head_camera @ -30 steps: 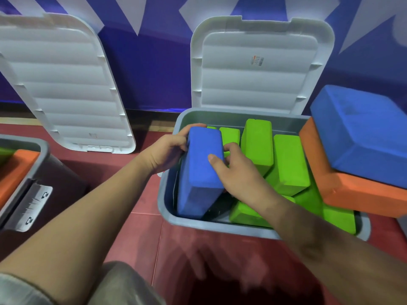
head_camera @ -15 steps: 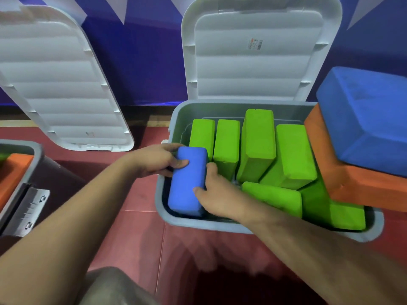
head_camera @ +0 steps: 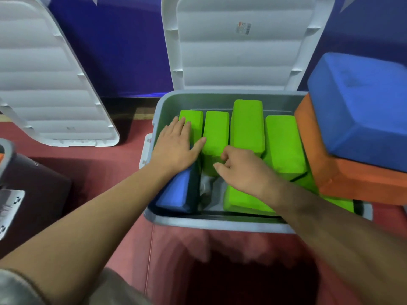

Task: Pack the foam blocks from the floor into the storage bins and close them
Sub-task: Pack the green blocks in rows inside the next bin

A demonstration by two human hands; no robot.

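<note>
Red padded floor (head_camera: 123,238) before a blue wall (head_camera: 123,51). Grey, round-cornered plastic storage bin (head_camera: 220,223), its ribbed white lid (head_camera: 237,58) upright behind, holds matte rectangular green foam blocks (head_camera: 284,146). Blue foam block (head_camera: 176,194) sits in the bin's near-left corner beneath the left hand (head_camera: 174,148), grip apart, fingers straight and flat. Right hand (head_camera: 244,172), grip loosely curled and holding nothing, lies over the green foam blocks. Orange slab (head_camera: 352,181) and blue slab (head_camera: 363,106) overhang the right rim.

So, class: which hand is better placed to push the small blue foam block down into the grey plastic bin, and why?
Left hand: it lies flat on the small blue foam block; the right hand is curled over green foam blocks.
</note>
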